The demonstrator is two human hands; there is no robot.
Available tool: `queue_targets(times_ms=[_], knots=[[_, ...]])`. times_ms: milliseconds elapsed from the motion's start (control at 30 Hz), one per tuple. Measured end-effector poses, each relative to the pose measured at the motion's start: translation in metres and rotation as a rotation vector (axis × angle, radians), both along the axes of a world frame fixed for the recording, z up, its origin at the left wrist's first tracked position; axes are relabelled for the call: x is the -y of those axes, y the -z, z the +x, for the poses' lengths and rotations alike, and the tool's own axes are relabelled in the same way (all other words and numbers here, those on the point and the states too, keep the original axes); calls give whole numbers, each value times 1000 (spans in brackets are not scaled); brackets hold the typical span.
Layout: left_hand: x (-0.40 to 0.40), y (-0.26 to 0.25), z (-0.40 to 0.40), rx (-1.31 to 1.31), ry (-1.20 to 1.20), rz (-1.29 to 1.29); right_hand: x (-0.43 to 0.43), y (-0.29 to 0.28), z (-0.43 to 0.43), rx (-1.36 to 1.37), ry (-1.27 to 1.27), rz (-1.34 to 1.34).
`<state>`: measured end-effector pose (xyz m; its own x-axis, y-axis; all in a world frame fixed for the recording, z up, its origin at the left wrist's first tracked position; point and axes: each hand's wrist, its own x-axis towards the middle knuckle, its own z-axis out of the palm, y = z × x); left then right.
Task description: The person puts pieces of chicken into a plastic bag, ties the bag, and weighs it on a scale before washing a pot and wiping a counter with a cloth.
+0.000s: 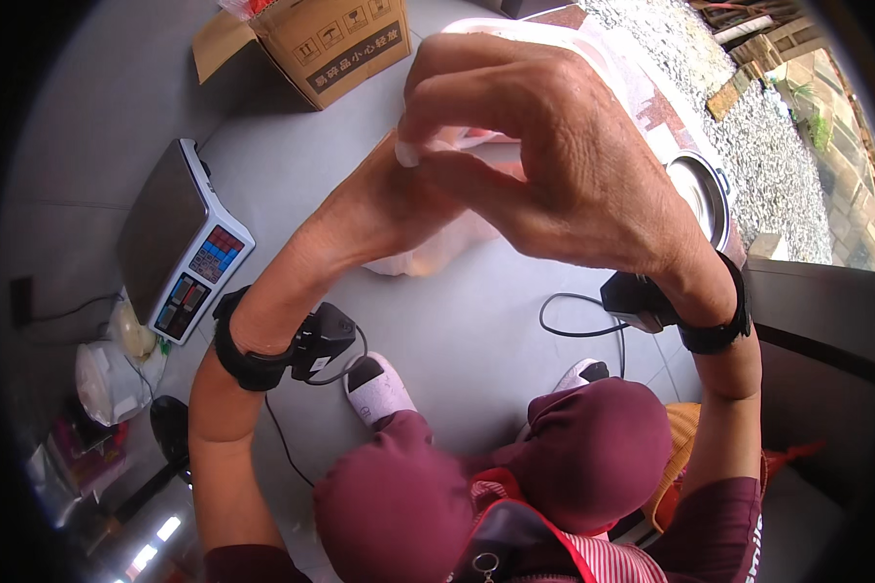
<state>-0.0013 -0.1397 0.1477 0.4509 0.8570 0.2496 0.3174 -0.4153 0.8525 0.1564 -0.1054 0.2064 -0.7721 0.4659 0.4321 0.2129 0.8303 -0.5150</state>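
Note:
Both my hands meet high in front of me. My right hand is nearest the camera, thumb and fingertips pinched together, with translucent film showing inside the loop of its fingers. Just behind it is my left hand, its fingers mostly hidden by the right. Below and behind them shows a thin, clear plastic bag with something pale orange inside; its upper part is covered by the hands. Each wrist bears a black strap with a small black device and cable.
A digital scale lies to the left. Beyond it stands an open cardboard box. At the right are a round metal pan and a pale plastic tub's rim. Bagged white items lie at the lower left, and cables cross the grey floor.

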Motion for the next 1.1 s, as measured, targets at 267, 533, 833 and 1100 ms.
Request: queue_targets(times_ms=[267, 533, 833, 1100], knots=[[-18, 21, 0, 49, -37, -60, -8, 42, 22, -97, 275, -209], [-33, -1, -21, 13, 56, -632, -10, 56, 37, -268, 464, -483], [-11, 10, -24, 220, 38, -575, 18, 48, 14, -286, 133, -404], [-16, 26, -20, -357, -119, 473, -40, 90, -5, 23, -4, -861]])
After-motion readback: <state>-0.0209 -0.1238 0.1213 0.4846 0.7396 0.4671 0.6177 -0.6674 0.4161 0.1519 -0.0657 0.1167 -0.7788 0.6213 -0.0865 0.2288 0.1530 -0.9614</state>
